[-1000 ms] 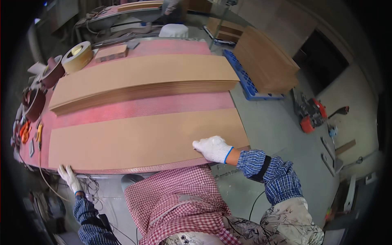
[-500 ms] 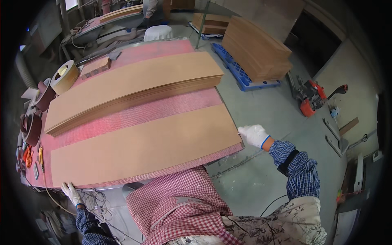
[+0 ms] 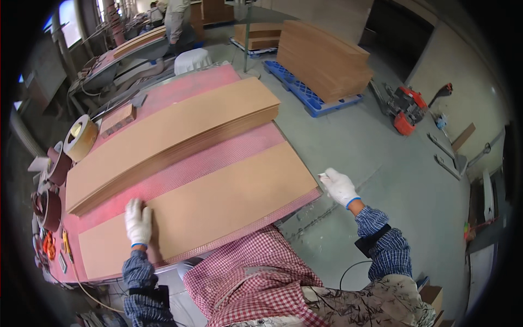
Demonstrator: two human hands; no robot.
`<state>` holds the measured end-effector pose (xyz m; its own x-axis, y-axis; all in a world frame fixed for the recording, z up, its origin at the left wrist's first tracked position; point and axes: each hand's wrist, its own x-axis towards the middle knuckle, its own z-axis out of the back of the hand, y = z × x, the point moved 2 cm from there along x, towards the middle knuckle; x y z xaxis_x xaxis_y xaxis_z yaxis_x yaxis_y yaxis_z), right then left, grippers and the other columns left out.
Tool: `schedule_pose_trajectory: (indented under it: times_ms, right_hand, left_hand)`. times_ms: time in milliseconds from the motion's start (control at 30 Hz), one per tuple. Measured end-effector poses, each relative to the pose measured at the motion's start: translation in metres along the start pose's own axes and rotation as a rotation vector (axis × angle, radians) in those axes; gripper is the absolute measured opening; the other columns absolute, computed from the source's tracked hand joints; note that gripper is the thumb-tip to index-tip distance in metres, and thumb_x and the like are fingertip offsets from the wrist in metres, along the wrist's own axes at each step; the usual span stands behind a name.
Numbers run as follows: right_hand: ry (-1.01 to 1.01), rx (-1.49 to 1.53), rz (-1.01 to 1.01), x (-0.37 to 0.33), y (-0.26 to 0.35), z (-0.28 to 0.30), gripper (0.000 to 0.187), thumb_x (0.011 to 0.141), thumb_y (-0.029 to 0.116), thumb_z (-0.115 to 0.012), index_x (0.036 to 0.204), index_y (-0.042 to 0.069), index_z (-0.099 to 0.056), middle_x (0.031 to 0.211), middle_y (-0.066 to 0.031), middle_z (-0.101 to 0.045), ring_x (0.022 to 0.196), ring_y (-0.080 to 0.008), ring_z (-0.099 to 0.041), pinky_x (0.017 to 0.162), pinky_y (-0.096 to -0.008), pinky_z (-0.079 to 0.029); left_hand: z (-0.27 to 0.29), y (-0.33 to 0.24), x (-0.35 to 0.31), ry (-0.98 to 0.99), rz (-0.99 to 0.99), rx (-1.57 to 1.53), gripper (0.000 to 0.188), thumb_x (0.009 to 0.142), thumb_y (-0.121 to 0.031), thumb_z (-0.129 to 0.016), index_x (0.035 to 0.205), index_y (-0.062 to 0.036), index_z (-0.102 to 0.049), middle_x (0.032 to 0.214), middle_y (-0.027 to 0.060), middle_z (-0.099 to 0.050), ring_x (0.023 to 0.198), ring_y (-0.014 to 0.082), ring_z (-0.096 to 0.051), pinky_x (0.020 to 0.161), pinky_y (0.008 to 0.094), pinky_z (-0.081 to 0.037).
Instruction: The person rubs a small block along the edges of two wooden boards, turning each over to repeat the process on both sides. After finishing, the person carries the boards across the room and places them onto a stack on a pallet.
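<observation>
A long tan board [image 3: 218, 204] lies on the pink mesh-textured top of the workbench, along its near edge. My left hand [image 3: 138, 222], in a white glove, is over the left part of this board, its fingers stretched out toward the far edge; whether it presses on the surface I cannot tell. Off the board's right end is my right hand [image 3: 340, 188], also gloved, with fingers closed. A small pale tip shows at its fingertips, too small to name. Beyond the single board sits a stack of similar boards [image 3: 180, 131].
Abrasive rolls [image 3: 81, 137] and orange-handled tools [image 3: 50, 245] line the bench's left side, near a wooden block [image 3: 119, 120]. Stacked panels [image 3: 321, 60] rest on a blue pallet [image 3: 313, 98]. A red pallet jack [image 3: 408, 106] stands right. Another person [image 3: 175, 22] is at the back.
My left hand has moved from the board's near left corner up and over its surface. The right hand remains by the right end, fingers closed. The whole view has shifted slightly.
</observation>
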<state>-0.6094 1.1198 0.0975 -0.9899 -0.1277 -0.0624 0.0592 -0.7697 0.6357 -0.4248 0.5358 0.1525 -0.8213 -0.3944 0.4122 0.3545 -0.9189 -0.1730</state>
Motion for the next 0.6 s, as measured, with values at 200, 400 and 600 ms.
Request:
schedule_pose_trajectory:
  times_ms: [200, 400, 600]
  right_hand:
    - [0.089, 0.379, -0.334, -0.016, 0.022, -0.003, 0.021, 0.091, 0.022, -0.053, 0.101, 0.004, -0.055, 0.072, -0.0113, -0.061, 0.06, -0.0163, -0.062, 0.051, -0.0345, -0.049]
    - [0.098, 0.548, -0.345, -0.029, 0.043, -0.016, 0.015, 0.093, 0.019, -0.051, 0.097, 0.005, -0.054, 0.073, -0.0107, -0.061, 0.059, -0.0209, -0.061, 0.049, -0.0364, -0.048]
    - [-0.119, -0.494, 0.451, 0.005, 0.022, 0.019, 0.009, 0.086, 0.02, -0.052, 0.093, 0.016, -0.057, 0.085, -0.0119, -0.063, 0.078, -0.0333, -0.062, 0.067, -0.043, -0.049]
  left_hand:
    - [-0.036, -0.063, 0.01, -0.008, -0.047, 0.116, 0.043, 0.089, -0.034, -0.055, 0.123, -0.0064, -0.055, 0.127, 0.0188, -0.052, 0.124, 0.0338, -0.043, 0.11, 0.0521, -0.024]
    - [-0.027, -0.057, 0.0, -0.042, -0.078, 0.055, 0.038, 0.087, -0.029, -0.057, 0.117, -0.0058, -0.057, 0.117, 0.0161, -0.056, 0.113, 0.0331, -0.05, 0.106, 0.0481, -0.03]
    - [-0.024, -0.069, 0.004, -0.038, -0.086, 0.033, 0.038, 0.086, -0.028, -0.058, 0.116, -0.0049, -0.057, 0.115, 0.0159, -0.056, 0.112, 0.0331, -0.05, 0.106, 0.0472, -0.03]
